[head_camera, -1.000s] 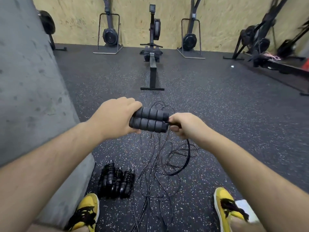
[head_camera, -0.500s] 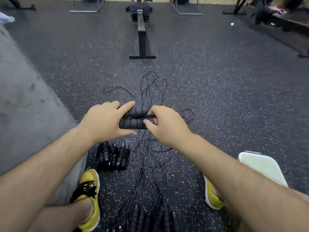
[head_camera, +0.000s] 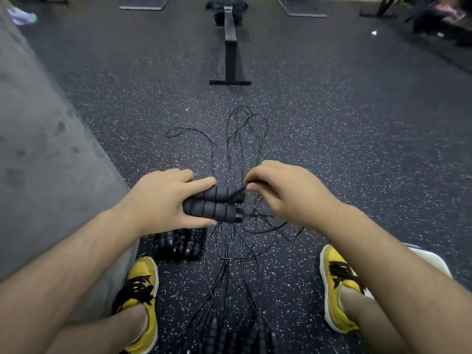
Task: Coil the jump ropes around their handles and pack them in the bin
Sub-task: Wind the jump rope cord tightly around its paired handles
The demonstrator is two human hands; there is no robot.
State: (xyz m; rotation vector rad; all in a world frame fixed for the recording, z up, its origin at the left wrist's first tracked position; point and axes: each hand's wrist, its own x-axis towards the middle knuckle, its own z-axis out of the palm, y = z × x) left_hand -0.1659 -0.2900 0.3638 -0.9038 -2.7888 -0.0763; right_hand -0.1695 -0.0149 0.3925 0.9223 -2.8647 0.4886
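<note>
My left hand (head_camera: 163, 198) grips two black foam jump-rope handles (head_camera: 213, 204) held side by side above the floor. My right hand (head_camera: 281, 190) pinches the thin black rope (head_camera: 241, 190) at the handles' right end. Loose black ropes (head_camera: 237, 139) lie tangled on the speckled floor in front of me and run back between my feet. Several coiled ropes (head_camera: 180, 242) lie in a row by my left shoe. More black handles (head_camera: 229, 335) lie at the bottom edge. A pale bin (head_camera: 431, 259) shows partly behind my right forearm.
A grey concrete wall or block (head_camera: 46, 154) rises on the left. A rowing machine rail (head_camera: 229, 49) stands ahead on the rubber floor, with gym machine bases along the far edge. My yellow shoes (head_camera: 139, 297) rest either side of the ropes.
The camera has tilted down toward the floor. My right hand has shifted from the handles' end to pinching the rope beside them. The left hand keeps its hold on both handles.
</note>
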